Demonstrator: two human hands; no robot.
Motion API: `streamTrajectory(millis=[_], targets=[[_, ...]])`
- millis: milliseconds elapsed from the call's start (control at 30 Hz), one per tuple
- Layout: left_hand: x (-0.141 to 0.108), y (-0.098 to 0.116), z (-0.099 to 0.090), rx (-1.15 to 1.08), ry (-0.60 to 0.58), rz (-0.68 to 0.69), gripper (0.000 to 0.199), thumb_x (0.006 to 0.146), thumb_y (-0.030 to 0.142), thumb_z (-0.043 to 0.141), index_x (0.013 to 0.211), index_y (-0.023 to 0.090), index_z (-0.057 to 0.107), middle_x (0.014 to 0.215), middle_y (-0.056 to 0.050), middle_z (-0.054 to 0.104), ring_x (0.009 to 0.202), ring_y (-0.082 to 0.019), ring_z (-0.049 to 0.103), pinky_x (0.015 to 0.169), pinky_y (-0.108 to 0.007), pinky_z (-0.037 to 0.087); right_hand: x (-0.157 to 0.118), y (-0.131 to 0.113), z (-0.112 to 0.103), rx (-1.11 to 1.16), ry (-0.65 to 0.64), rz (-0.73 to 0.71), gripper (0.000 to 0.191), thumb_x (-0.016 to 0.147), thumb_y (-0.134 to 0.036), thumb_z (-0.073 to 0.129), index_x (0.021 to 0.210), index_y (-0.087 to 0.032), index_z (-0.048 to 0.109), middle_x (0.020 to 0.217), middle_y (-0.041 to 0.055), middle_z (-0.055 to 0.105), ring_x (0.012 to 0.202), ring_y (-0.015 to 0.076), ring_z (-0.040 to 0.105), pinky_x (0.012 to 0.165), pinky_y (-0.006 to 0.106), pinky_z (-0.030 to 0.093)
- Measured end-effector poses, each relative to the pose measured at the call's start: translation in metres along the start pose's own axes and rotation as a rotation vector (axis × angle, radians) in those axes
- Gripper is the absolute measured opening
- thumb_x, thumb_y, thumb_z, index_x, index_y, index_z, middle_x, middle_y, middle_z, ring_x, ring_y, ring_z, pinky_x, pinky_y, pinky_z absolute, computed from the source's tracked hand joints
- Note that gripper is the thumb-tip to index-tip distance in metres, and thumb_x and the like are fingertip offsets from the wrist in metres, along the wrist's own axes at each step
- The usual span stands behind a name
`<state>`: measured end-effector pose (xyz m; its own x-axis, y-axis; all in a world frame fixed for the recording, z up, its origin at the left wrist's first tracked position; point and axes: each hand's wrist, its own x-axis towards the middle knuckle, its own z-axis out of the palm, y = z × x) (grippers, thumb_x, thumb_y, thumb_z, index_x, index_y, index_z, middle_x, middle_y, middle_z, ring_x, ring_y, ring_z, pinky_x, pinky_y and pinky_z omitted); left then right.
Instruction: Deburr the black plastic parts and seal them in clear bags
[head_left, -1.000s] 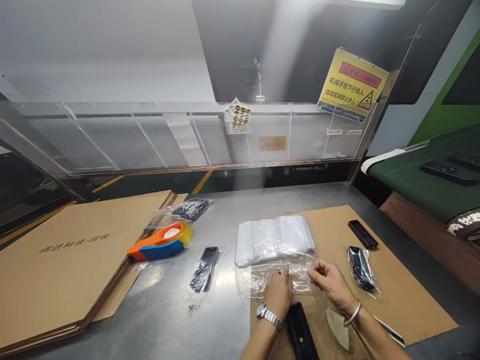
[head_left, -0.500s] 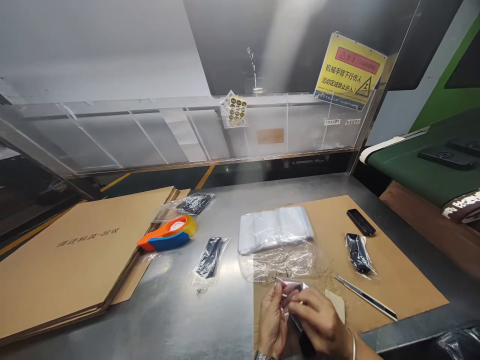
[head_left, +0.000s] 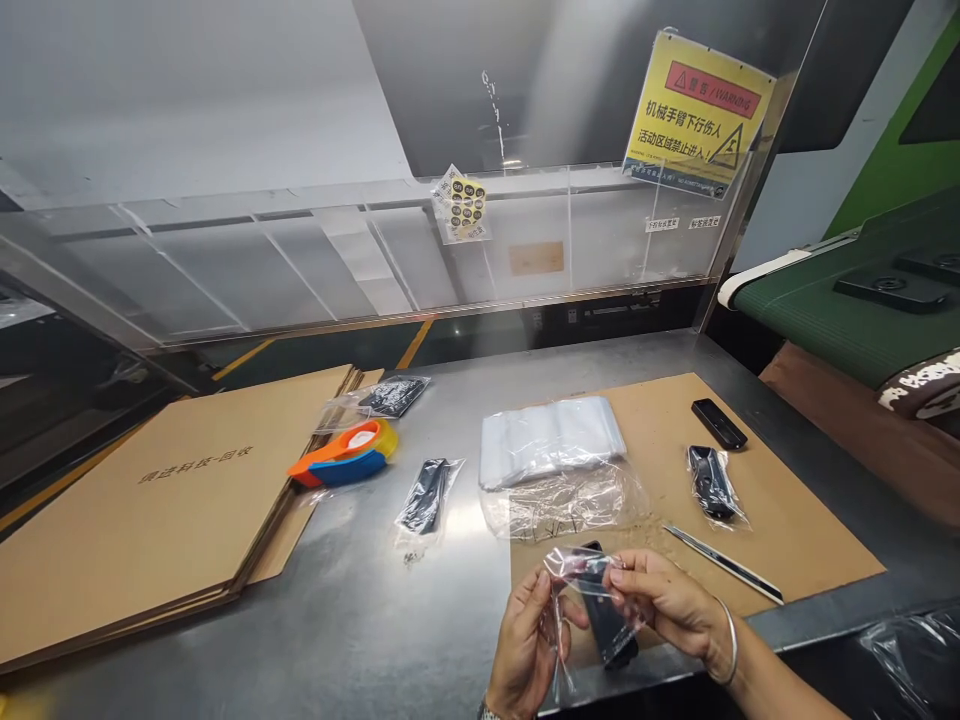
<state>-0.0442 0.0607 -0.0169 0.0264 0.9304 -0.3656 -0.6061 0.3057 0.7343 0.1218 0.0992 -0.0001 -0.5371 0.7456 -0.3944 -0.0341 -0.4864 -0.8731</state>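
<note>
A clear plastic bag (head_left: 577, 566) is stretched between my two hands at the front edge of the cardboard sheet. My left hand (head_left: 525, 630) pinches its left side between thumb and fingers. On the other side, my right hand (head_left: 660, 598) grips the bag's edge with thumb and fingertips. A black plastic part (head_left: 607, 630), long and narrow, shows behind and below the bag; whether it lies inside the film I cannot tell. Just beyond my hands is a stack of clear bags (head_left: 551, 440).
Right of the stack, a black tray-like part (head_left: 718, 424), a bagged black part (head_left: 712, 485) and a utility knife (head_left: 724, 565) lie on the cardboard sheet (head_left: 810, 530). Leftward are a bagged black strip (head_left: 424, 495), a tape dispenser (head_left: 349, 455) and stacked cardboard (head_left: 172, 500). A conveyor (head_left: 810, 300) runs at right.
My hands have moved apart, my right hand going rightward, and the clear bag is now spread between them. The black part beneath has come into view. The whole view has shifted slightly.
</note>
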Motion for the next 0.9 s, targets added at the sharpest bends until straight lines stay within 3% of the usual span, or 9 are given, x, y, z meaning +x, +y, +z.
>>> streamTrajectory(millis=[133, 200, 267, 333, 467, 667, 767, 833, 900], targets=[[0.002, -0.002, -0.010, 0.255, 0.101, 0.108, 0.031, 0.072, 0.045, 0.060, 0.076, 0.014, 0.058, 0.092, -0.012, 0.066, 0.054, -0.014, 0.059, 0.038, -0.021, 0.039, 0.002, 0.005, -0.004, -0.064, 0.090, -0.086, 0.039, 0.068, -0.051, 0.065, 0.065, -0.016, 0.048, 0.055, -0.0054, 0.044, 0.048, 0.0058, 0.039, 0.047, 0.019, 0.031], [0.002, -0.002, -0.014, 0.359, 0.204, 0.213, 0.033, 0.072, 0.045, 0.061, 0.088, 0.016, 0.058, 0.099, -0.010, 0.063, 0.078, -0.019, 0.061, 0.056, -0.026, 0.046, 0.001, 0.003, -0.003, -0.145, 0.143, -0.154, 0.039, 0.068, -0.050, 0.064, 0.061, -0.017, 0.044, 0.053, -0.0062, 0.041, 0.048, 0.0066, 0.037, 0.048, 0.020, 0.029], [-0.001, -0.003, -0.013, 0.407, 0.301, 0.305, 0.035, 0.070, 0.043, 0.064, 0.094, 0.019, 0.057, 0.103, -0.007, 0.060, 0.095, -0.020, 0.054, 0.072, -0.027, 0.044, -0.001, -0.002, 0.001, -0.260, 0.182, -0.225, 0.036, 0.069, -0.045, 0.064, 0.059, -0.017, 0.045, 0.054, -0.0054, 0.042, 0.051, 0.0081, 0.039, 0.050, 0.021, 0.029], [-0.007, -0.004, -0.006, 0.480, 0.283, 0.342, 0.032, 0.069, 0.042, 0.065, 0.090, 0.018, 0.060, 0.092, -0.005, 0.062, 0.090, -0.020, 0.054, 0.074, -0.027, 0.042, -0.004, -0.006, 0.008, -0.391, 0.191, -0.286, 0.027, 0.070, -0.036, 0.065, 0.059, -0.016, 0.050, 0.056, -0.0037, 0.046, 0.055, 0.0099, 0.042, 0.054, 0.023, 0.029], [-0.015, -0.009, 0.014, 0.642, 0.086, 0.358, 0.028, 0.071, 0.043, 0.062, 0.073, 0.015, 0.062, 0.066, -0.002, 0.060, 0.063, -0.016, 0.053, 0.060, -0.025, 0.041, -0.008, -0.008, 0.021, -0.590, 0.167, -0.379, 0.015, 0.068, -0.022, 0.064, 0.060, -0.017, 0.052, 0.061, -0.0033, 0.050, 0.061, 0.0113, 0.042, 0.057, 0.023, 0.027], [-0.011, -0.014, 0.004, 0.721, 0.304, 0.440, 0.031, 0.081, 0.041, 0.050, 0.062, 0.016, 0.054, 0.060, -0.001, 0.054, 0.060, -0.016, 0.051, 0.058, -0.027, 0.042, 0.004, -0.006, 0.014, -0.666, 0.265, -0.434, 0.024, 0.085, -0.033, 0.045, 0.065, -0.018, 0.042, 0.060, -0.0044, 0.039, 0.057, 0.0103, 0.039, 0.054, 0.021, 0.031], [-0.010, -0.018, -0.005, 0.803, 0.412, 0.525, 0.018, 0.074, 0.034, 0.060, 0.077, 0.016, 0.061, 0.074, -0.005, 0.057, 0.076, -0.022, 0.053, 0.072, -0.035, 0.042, 0.007, -0.006, 0.017, -0.737, 0.296, -0.491, 0.017, 0.086, -0.026, 0.041, 0.071, -0.018, 0.045, 0.066, -0.0024, 0.043, 0.063, 0.0119, 0.042, 0.058, 0.023, 0.033], [-0.010, -0.021, -0.007, 0.925, 0.454, 0.692, 0.025, 0.073, 0.026, 0.061, 0.096, 0.018, 0.062, 0.091, -0.008, 0.057, 0.090, -0.024, 0.050, 0.082, -0.039, 0.039, 0.005, -0.006, 0.024, -0.812, 0.226, -0.542, 0.008, 0.080, -0.016, 0.046, 0.073, -0.018, 0.050, 0.070, -0.0012, 0.047, 0.069, 0.0133, 0.044, 0.062, 0.024, 0.033], [-0.009, -0.020, -0.009, 1.110, 0.426, 0.918, 0.032, 0.076, 0.018, 0.056, 0.107, 0.022, 0.060, 0.100, -0.009, 0.054, 0.095, -0.024, 0.048, 0.083, -0.040, 0.040, 0.003, -0.005, 0.029, -0.878, 0.142, -0.586, 0.012, 0.073, -0.008, 0.047, 0.071, -0.019, 0.052, 0.072, -0.0009, 0.050, 0.073, 0.0144, 0.045, 0.065, 0.025, 0.032]])
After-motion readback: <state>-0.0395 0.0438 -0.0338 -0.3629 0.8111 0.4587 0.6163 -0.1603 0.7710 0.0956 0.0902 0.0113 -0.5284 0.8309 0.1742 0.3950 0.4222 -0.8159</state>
